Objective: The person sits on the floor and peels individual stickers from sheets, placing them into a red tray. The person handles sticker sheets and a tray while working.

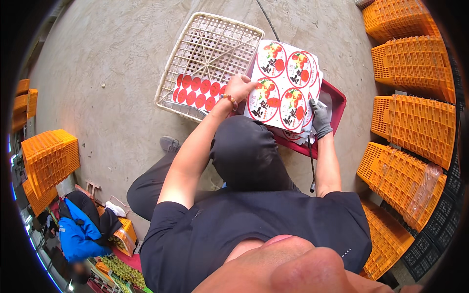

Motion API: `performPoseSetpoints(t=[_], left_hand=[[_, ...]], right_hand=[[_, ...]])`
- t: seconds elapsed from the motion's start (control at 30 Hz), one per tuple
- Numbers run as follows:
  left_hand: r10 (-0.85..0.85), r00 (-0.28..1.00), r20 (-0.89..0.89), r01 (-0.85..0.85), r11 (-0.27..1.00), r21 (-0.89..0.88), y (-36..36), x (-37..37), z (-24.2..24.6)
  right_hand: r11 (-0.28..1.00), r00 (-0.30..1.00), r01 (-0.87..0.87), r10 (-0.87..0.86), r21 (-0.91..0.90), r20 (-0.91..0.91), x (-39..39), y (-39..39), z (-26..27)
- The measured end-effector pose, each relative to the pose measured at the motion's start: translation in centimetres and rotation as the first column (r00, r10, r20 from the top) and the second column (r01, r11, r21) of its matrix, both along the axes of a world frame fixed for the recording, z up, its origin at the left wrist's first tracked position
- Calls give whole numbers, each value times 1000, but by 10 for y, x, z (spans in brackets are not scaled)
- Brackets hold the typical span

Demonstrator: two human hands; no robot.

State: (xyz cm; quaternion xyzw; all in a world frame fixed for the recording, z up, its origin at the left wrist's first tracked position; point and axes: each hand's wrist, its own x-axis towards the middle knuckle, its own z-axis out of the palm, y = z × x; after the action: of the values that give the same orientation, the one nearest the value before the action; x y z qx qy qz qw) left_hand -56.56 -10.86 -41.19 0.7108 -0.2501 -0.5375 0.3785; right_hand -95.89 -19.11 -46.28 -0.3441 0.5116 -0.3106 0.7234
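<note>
A stack of white sheets printed with large round fruit labels (284,84) lies on a dark red container (339,100) in front of me. My left hand (240,88), bare and wearing a bead bracelet, is at the left edge of the top sheet, with thumb and fingers close together; whether they pinch a small red sticker is not plain. My right hand (320,116), in a grey glove, holds the right edge of the sheets. A sheet of red oval stickers (196,91) lies at the near end of an upturned-looking white plastic crate (209,47), left of the stack.
Stacked orange plastic crates (414,124) line the right side, with black crates (425,252) beyond. More orange crates (51,157) stand at left. A person in a blue jacket (78,234) is at lower left near green fruit (121,269). A dark cord (269,20) lies on the concrete floor.
</note>
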Motion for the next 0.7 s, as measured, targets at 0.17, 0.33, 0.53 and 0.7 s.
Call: performPoseSetpoints(t=[0.17,0.33,0.53,0.7], left_hand=[[-131,990,-56,113,963,-244,4,9,-40],[99,949,-300,-217,894,-393,0,45,-1],[347,870,-351,-457,834,-308,2,85,5],[326,893,-310,-426,834,-351,12,96,-12]], right_hand=[[998,995,3,-11,-70,-102,3,-8,18],[996,994,-71,67,53,88,1,-7,51],[987,989,-101,85,128,125,-3,-6,38],[995,995,-101,101,-21,-8,3,-5,24]])
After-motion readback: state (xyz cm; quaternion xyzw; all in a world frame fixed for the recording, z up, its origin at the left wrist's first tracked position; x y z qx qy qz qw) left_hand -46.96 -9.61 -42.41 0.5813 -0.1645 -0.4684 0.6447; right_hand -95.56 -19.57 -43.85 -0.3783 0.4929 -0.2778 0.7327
